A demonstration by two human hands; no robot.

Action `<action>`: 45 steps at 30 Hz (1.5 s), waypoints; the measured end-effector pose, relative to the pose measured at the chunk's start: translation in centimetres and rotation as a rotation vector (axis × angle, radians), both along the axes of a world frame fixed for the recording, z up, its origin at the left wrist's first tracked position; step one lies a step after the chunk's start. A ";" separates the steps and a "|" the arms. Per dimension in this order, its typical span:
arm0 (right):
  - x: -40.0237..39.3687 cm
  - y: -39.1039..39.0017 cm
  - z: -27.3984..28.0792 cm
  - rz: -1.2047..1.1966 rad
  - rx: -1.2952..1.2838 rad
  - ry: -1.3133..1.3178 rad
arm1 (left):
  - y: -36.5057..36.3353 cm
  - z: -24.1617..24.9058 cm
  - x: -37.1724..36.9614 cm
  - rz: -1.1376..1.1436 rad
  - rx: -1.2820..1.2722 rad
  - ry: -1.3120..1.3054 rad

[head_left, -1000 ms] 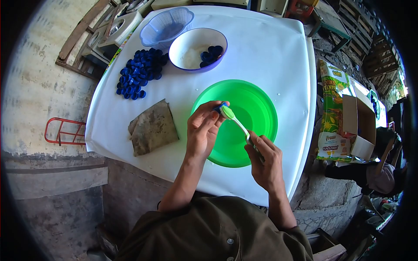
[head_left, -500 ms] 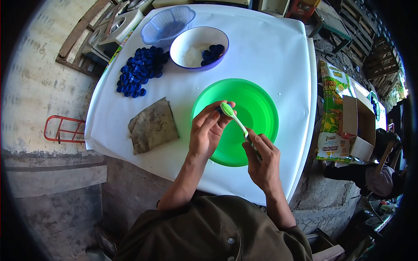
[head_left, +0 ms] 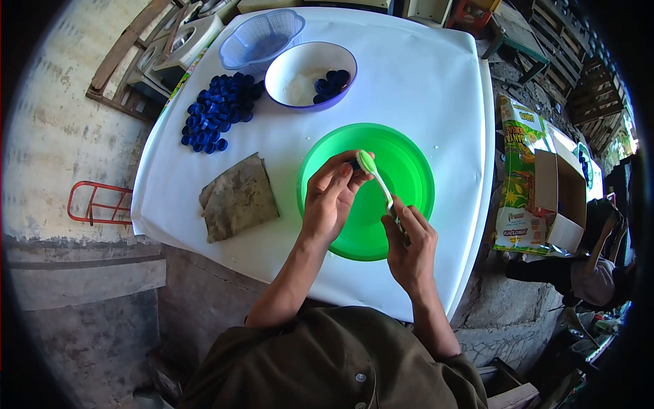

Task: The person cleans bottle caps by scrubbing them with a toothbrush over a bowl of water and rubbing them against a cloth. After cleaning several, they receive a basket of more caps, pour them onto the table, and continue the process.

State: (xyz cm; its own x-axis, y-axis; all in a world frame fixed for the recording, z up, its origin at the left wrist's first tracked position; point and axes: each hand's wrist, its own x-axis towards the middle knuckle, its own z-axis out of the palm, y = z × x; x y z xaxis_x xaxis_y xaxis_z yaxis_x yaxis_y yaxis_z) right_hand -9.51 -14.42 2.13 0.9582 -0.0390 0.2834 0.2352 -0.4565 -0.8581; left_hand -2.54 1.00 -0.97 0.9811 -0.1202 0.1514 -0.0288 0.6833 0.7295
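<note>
My left hand is closed on a blue bottle cap, mostly hidden by the fingers. In my right hand is a toothbrush with a white-and-green handle, its green-bristled head right at the cap. Both hands are over a round green basin. Behind it stands a white bowl with a purple outside, holding several blue caps and some whitish liquid. A heap of blue caps lies to its left.
A pale blue plastic basket sits at the back left of the white-covered table. A stained grey cloth lies left of the basin. Off the right side are an open cardboard box and a seated person.
The toothbrush head has shifted slightly right and up over the cap, and its handle stands steeper. My left hand has moved a little to the right.
</note>
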 end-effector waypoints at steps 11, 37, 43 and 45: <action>1.0 0.2 -0.4 -0.063 0.014 0.010 | -0.5 0.1 2.3 -0.096 -0.022 0.051; -0.2 0.3 -0.2 -0.002 0.024 0.047 | 0.0 -0.5 2.0 -0.041 -0.054 0.095; 0.7 1.0 -0.4 -0.020 0.049 0.045 | -0.3 -0.7 1.6 -0.006 0.036 0.100; 1.0 1.2 -0.3 -0.023 0.054 0.036 | -0.9 -0.1 1.4 0.020 0.060 0.104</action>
State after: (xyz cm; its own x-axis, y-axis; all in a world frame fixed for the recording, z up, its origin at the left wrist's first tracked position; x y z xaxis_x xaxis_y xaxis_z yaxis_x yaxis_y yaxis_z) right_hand -8.55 -13.26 1.84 0.9664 -0.0756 0.2457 0.1936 -0.4146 -0.8892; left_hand -1.13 0.13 -1.09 0.9935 -0.1059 0.0416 0.0359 0.6387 0.7686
